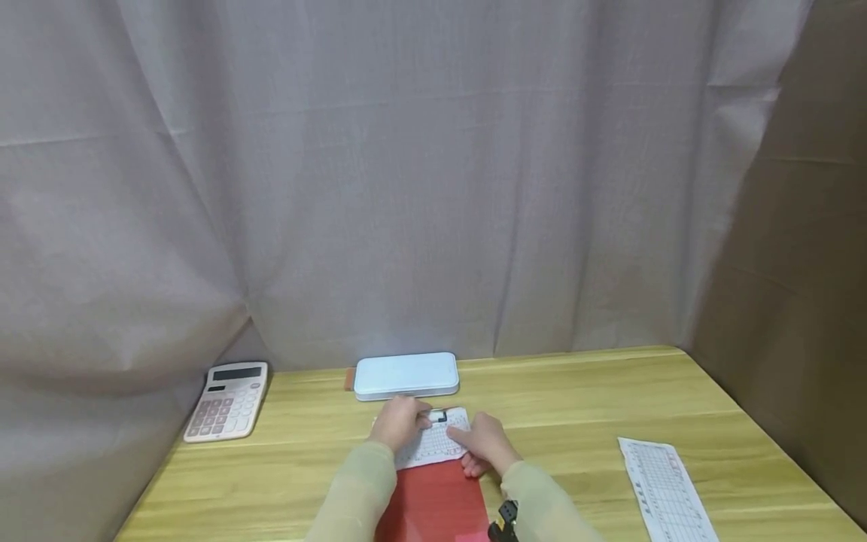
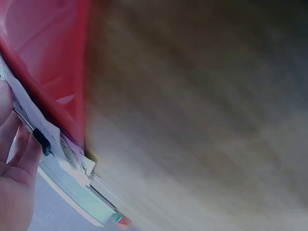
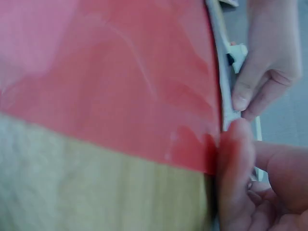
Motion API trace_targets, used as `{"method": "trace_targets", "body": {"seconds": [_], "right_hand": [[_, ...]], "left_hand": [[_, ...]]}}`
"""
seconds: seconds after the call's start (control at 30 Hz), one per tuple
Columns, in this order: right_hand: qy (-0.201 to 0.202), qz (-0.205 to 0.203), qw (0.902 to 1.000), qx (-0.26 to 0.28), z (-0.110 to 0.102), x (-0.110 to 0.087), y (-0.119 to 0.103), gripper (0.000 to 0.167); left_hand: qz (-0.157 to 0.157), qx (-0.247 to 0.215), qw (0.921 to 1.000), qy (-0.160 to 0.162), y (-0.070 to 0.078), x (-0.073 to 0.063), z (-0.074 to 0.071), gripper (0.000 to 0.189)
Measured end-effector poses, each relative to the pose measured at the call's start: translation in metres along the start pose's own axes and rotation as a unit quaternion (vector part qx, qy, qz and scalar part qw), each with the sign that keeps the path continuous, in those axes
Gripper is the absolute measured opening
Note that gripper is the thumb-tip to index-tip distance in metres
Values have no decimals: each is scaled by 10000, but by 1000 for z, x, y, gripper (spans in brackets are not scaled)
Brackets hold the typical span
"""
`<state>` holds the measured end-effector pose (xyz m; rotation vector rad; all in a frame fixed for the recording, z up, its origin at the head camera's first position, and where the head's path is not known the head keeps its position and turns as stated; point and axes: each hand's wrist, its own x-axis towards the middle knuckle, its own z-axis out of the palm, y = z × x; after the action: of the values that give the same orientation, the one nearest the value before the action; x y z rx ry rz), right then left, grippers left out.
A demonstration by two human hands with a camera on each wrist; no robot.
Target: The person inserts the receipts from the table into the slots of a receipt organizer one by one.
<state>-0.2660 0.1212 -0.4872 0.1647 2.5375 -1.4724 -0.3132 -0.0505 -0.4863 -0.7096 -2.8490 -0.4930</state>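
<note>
A red translucent plastic folder (image 1: 436, 497) lies in front of me, with white printed paper sheets (image 1: 433, 446) across its far end. My left hand (image 1: 400, 423) is at the sheets' far left side, fingers curled at a metal clip with a black tip (image 2: 41, 140). The clip is partly hidden behind those fingers. At the sheets' right edge my right hand (image 1: 489, 444) grips the paper and the folder's edge, thumb on top and fingers underneath. In the right wrist view, both hands work along the same folder end, close together.
A pale blue case (image 1: 406, 375) with a brown tab stands just beyond the hands. To the far left lies a calculator (image 1: 226, 401). Another printed sheet (image 1: 667, 493) lies at the right. A grey curtain (image 1: 420, 181) hangs behind the wooden table (image 1: 576, 421).
</note>
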Motion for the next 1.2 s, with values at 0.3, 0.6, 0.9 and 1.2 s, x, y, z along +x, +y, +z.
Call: {"method": "trace_targets", "body": {"seconds": [0.3,0.6,0.9,1.2], "right_hand": [[-461,29,9972,580,-11,-11,-1,25],[-402,-149,9977,527,-16,-12,4,24],[-87,-415,9985,352,-34,-13,17,14],[-58,-1103,9939,78,-67,-20,36,17]], "left_hand": [[12,-116,9999,87,0,-1,0,29],[-71,-94,9998,153,-5,-1,2,30],[-22,-89,9996,263,-5,-1,0,30],[-34,-205,9994,282,-6,-1,5,29]]}}
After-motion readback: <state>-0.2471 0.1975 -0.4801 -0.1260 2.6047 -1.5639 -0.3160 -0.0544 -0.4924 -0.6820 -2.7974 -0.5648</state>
